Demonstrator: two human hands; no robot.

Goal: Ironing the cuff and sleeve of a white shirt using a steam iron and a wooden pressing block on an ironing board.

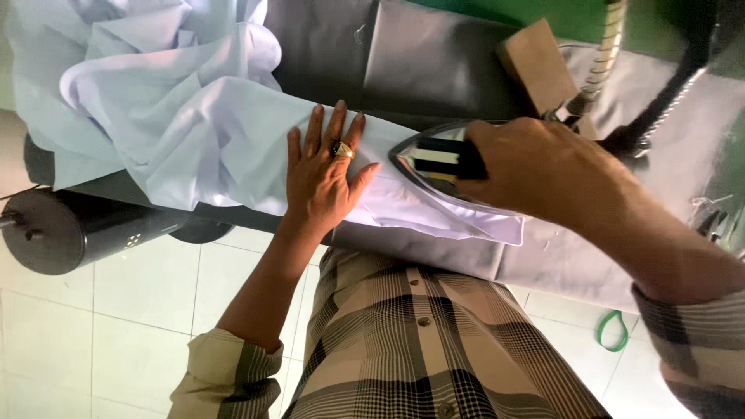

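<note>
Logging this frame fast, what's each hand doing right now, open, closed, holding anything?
Left hand: open, flat on the white cloth, fingers spread.
Right hand: closed around the handle of the iron, which sits on the cloth.

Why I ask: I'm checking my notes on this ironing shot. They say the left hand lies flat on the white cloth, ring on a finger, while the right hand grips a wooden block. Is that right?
Not quite. The head view shows the right hand gripping the iron, not the wooden block, which sits untouched behind it. The rest holds: the left hand lies flat on the white cloth, wearing a ring.
</note>
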